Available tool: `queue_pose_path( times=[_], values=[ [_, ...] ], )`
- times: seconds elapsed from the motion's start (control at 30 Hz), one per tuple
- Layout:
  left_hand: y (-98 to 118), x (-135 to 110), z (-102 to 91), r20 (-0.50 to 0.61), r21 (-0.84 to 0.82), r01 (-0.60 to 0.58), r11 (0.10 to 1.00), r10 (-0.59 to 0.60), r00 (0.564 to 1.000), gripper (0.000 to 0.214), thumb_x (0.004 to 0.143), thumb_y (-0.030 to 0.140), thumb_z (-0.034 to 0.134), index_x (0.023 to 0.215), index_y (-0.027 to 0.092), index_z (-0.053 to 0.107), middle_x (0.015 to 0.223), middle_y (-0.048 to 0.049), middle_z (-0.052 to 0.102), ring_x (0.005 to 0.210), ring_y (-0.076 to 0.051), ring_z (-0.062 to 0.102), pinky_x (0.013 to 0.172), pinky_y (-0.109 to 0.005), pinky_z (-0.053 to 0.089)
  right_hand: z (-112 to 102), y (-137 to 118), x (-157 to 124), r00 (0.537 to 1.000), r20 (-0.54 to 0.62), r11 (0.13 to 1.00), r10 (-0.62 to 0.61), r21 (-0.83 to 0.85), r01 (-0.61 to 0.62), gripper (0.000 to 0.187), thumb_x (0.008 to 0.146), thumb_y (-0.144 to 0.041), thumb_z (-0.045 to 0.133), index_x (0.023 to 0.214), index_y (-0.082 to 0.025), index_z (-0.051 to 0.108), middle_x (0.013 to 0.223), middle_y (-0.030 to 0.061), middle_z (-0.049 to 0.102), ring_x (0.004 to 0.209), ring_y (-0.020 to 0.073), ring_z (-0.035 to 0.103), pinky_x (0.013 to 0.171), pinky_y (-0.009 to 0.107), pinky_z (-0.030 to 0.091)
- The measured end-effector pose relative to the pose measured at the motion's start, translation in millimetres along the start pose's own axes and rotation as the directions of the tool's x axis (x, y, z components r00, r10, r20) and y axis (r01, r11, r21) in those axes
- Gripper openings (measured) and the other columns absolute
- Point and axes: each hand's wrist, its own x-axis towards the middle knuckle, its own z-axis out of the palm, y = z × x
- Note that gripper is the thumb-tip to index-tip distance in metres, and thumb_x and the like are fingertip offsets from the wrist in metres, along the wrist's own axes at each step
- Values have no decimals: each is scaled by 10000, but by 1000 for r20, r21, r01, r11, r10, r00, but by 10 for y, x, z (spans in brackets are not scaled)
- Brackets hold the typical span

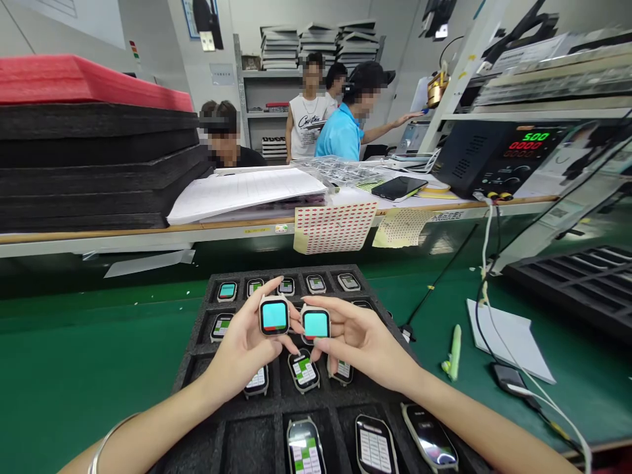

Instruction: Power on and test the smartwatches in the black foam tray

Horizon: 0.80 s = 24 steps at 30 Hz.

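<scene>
Two smartwatch bodies without straps are held up side by side over a black foam tray (196, 359). My left hand (247, 339) is closed around one smartwatch (274, 315), its screen cyan with a red strip at the bottom. Between the thumb and fingers of my right hand (363, 339) is the other smartwatch (316, 324), also showing cyan with some red. Beneath them, several more watches lie in the tray's compartments; a watch with a green and white screen (303, 370) sits just below my hands. My fingers partly hide the middle rows.
Black foam sheets (89, 171) topped with red are stacked on the left shelf. A power supply (498, 158) and a phone (399, 188) stand on the shelf. Cables (523, 375), a green pen-like object (455, 352) and white paper (513, 339) lie right. Several people are beyond the bench.
</scene>
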Motion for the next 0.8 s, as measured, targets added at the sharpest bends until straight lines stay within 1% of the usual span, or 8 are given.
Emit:
queue_pose_path(
  times=[0.13, 0.33, 0.4, 0.47, 0.53, 0.63, 0.73, 0.8],
  values=[
    [37, -27, 8, -12, 39, 30, 999, -29, 999, 644, 809, 111, 658, 1381, 233, 388, 979, -65, 609, 855, -183, 615, 701, -296, 570, 5, -7, -5, 1000, -1, 998, -25, -53, 25, 533, 838, -147, 654, 1327, -210, 451, 1000, 83, 667, 784, 173, 679, 534, 193, 559],
    [65, -167, -39, -14, 47, 94, 994, -94, 995, 715, 813, 123, 664, 1428, 237, 317, 964, -71, 624, 849, -187, 624, 721, -315, 573, 81, -62, -17, 998, 39, 988, -58, -141, 63, 609, 829, -142, 658, 1371, -245, 401, 1280, 112, 543, 912, 193, 647, 581, 229, 588],
    [83, -255, -72, -27, 36, 112, 993, -111, 993, 803, 776, 87, 695, 1442, 266, 283, 995, -67, 622, 885, -189, 621, 760, -314, 560, 122, -78, -15, 997, 61, 990, -39, -136, 47, 613, 843, -151, 635, 1386, -246, 368, 1275, 113, 543, 897, 191, 653, 580, 239, 588],
    [122, -356, -114, -39, 29, 131, 991, -130, 991, 871, 759, 61, 703, 1453, 305, 237, 1028, -58, 611, 926, -188, 618, 799, -311, 545, 175, -100, -13, 996, 86, 974, -14, -223, 33, 595, 847, -158, 623, 1380, -240, 373, 1224, 107, 576, 879, 191, 655, 593, 250, 581],
    [180, -458, -171, -52, 43, 146, 988, -144, 988, 879, 775, 69, 688, 1457, 333, 200, 1050, -48, 590, 946, -192, 626, 836, -328, 536, 244, -123, -13, 993, 112, 903, -32, -422, 76, 570, 824, -154, 642, 1347, -224, 427, 1205, 104, 589, 921, 210, 636, 672, 293, 572],
    [275, -592, -302, -94, 125, 160, 979, -149, 984, 825, 815, 127, 660, 1452, 353, 186, 1073, -36, 563, 961, -204, 642, 891, -369, 521, 392, -126, -22, 959, 250, 695, -130, -668, 268, 534, 788, -165, 677, 1291, -166, 499, 1155, 116, 605, 1006, 252, 571, 837, 390, 514],
    [333, -680, -496, -125, 325, 177, 929, -143, 982, 766, 842, 194, 636, 1438, 368, 187, 1081, -27, 580, 975, -217, 648, 876, -372, 527, 575, -63, -44, 891, 431, 565, -145, -703, 432, 514, 757, -232, 719, 1228, -117, 546, 1186, 146, 575, 1075, 287, 508, 926, 448, 449],
    [339, -711, -642, -119, 549, 173, 818, -128, 984, 667, 840, 236, 640, 1394, 338, 282, 1050, -29, 618, 942, -223, 657, 842, -370, 535, 691, 5, -64, 861, 492, 509, -127, -713, 483, 519, 754, -310, 730, 1199, -100, 566, 1254, 171, 529, 1149, 312, 459, 972, 471, 409]
  ],
)
